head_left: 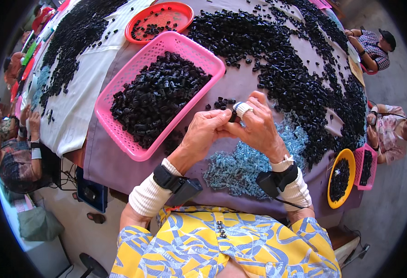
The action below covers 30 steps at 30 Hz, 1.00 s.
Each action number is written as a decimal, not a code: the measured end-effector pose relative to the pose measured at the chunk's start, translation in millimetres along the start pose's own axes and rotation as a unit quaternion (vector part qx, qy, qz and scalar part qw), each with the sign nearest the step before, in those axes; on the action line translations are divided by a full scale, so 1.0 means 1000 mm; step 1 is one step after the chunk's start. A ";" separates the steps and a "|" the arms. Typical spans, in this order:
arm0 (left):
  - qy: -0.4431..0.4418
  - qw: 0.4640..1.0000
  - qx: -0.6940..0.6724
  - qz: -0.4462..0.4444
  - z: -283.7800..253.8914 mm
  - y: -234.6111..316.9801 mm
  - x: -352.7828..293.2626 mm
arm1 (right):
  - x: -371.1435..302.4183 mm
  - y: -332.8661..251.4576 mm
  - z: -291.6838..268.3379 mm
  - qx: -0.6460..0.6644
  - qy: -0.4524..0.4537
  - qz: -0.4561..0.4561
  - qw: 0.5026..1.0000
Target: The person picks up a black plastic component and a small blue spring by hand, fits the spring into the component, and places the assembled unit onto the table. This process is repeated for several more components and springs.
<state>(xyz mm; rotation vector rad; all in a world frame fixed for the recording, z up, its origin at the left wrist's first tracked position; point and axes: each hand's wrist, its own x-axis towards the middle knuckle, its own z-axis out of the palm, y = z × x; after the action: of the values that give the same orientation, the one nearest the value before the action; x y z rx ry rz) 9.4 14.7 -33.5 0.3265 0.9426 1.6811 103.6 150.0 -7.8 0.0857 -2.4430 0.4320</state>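
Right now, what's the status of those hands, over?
Left hand and right hand pinching one small black part together. Pink basket of black parts just left. Pale blue pieces heaped beneath. Nothing blocking.

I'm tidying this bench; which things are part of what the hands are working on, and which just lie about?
In use:
left hand
right hand
small black part held between both
light blue pieces
pink basket of black parts

Lying about:
red tray
yellow bowl
white cloth
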 end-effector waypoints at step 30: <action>0.027 0.993 0.102 0.047 0.003 -0.004 -0.004 | -0.009 0.001 -0.002 -0.027 -0.005 -0.025 0.999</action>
<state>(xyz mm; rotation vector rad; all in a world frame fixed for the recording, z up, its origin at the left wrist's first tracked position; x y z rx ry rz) 15.4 12.4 -33.0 0.4688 1.1589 1.6891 111.3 150.7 -11.9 0.1261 -2.4546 0.3435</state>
